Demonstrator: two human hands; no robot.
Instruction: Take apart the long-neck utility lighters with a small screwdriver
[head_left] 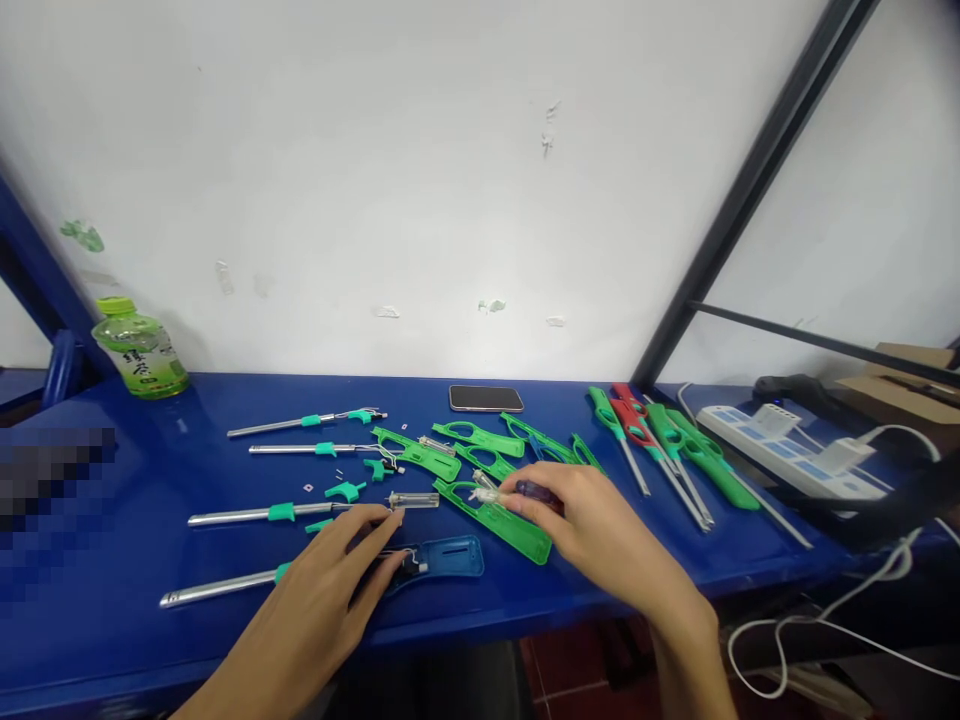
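Note:
My left hand point(334, 570) is closed around the opened blue lighter casing half point(454, 557), which lies near the table's front edge. Beneath its fingers run a metal lighter tube point(217, 590), white wires and a small black igniter part point(415, 566). Just beyond the fingertips is a clear fuel tank point(415, 500). In my right hand point(574, 510), thumb and fingers pinch a screwdriver with a dark purple and clear handle point(537, 492); its shank is not visible. Under that hand lies a green casing half point(517, 530). Further green casing halves point(480, 437) lie behind it.
Several metal tubes with teal parts point(292, 513) lie at the left. Whole green and red lighters point(634, 420) lie at the right, near a white power strip point(787, 450). A phone point(485, 398) and a green drink bottle point(142, 350) are by the wall. A black frame post point(720, 220) rises at right.

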